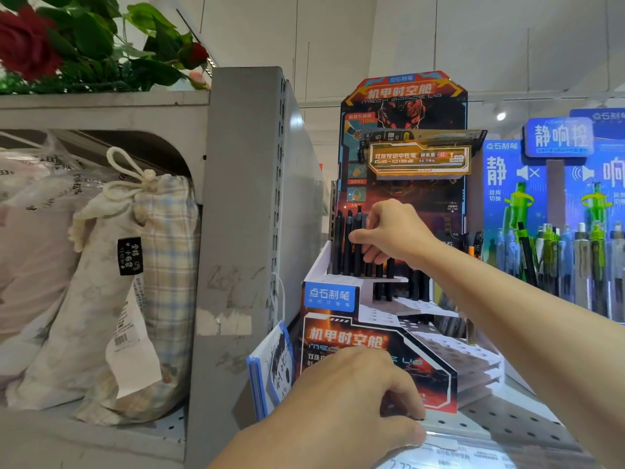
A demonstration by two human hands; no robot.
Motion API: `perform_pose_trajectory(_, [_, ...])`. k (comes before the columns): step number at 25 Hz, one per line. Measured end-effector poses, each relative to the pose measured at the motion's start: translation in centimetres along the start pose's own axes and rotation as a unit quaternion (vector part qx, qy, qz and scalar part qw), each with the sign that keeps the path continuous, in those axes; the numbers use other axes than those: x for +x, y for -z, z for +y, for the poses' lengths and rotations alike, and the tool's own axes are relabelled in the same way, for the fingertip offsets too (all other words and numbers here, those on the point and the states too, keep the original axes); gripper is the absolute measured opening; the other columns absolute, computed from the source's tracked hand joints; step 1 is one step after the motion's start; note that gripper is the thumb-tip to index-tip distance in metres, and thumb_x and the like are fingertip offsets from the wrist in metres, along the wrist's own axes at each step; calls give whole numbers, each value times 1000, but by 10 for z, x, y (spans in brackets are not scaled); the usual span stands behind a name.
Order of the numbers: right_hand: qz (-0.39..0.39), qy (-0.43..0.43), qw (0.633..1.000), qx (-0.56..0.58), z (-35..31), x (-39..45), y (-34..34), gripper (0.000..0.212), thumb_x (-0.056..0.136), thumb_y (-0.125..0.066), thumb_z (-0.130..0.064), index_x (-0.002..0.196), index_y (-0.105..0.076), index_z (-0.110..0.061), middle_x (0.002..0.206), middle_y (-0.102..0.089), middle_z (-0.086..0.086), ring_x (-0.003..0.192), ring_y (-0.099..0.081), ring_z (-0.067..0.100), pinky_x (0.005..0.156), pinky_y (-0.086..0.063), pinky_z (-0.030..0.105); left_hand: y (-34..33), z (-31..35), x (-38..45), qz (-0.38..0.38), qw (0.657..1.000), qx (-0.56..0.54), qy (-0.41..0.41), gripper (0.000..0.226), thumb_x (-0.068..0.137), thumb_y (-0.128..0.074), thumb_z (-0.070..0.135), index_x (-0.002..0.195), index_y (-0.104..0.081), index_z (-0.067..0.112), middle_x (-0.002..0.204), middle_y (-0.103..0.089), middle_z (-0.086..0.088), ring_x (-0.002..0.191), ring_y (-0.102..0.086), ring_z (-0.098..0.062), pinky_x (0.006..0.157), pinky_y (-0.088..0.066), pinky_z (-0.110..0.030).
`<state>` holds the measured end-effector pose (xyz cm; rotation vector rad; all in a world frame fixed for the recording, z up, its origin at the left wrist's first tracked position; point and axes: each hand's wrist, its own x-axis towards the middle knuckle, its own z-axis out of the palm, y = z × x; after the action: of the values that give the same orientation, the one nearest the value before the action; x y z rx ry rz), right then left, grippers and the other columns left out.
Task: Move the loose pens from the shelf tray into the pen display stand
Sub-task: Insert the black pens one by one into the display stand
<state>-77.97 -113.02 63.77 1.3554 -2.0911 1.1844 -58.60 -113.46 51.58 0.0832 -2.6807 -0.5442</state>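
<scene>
A shop aisle: grey perforated shelf (500, 421), white wall behind. The right hand (395, 235) is closed around a black pen (357, 245) at the top tier of the pen display stand (338, 296), beside pens already seated. The left hand (341, 404) rests curled at the shelf edge (whether it holds pens cannot be told). Keep the pen upright over its hole; press straight down, avoiding neighbours.

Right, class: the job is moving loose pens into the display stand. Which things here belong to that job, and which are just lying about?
Part of the job:
- pen display stand
- black pens standing in its top row
- right hand, grip on those pens
- left hand, down at the shelf edge

Just lying about:
- drawstring fabric bag
- red roses
- blue pen display
</scene>
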Motion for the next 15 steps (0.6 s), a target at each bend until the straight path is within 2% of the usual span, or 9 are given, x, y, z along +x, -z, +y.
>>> perform_pose_trajectory(7, [-8, 5, 999, -38, -8, -1, -1, 26, 91, -76, -20, 76, -58, -8, 74, -76, 13, 62, -76, 21, 64, -65, 39, -3, 2, -4, 24, 999, 25, 1, 20, 86, -73, 45, 104, -74, 37, 98, -63, 18, 94, -57, 0, 88, -52, -33])
perform_pose_trajectory(12, [-12, -51, 998, -18, -4, 4, -2, 24, 93, -74, -20, 86, -66, 1, 72, -75, 15, 61, -76, 23, 64, -65, 41, -4, 1, -5, 36, 999, 25, 3, 22, 85, -73, 47, 105, -73, 38, 98, -66, 18, 92, -58, 4, 80, -50, -19])
perform_pose_trajectory(15, [-40, -88, 994, 49, 0, 5, 6, 23, 92, -75, -18, 89, -65, 3, 71, -75, 17, 60, -76, 25, 56, -64, 36, -4, 1, -5, 31, 999, 19, 3, 20, 85, -74, 45, 104, -74, 37, 96, -66, 20, 90, -59, 4, 79, -50, -19])
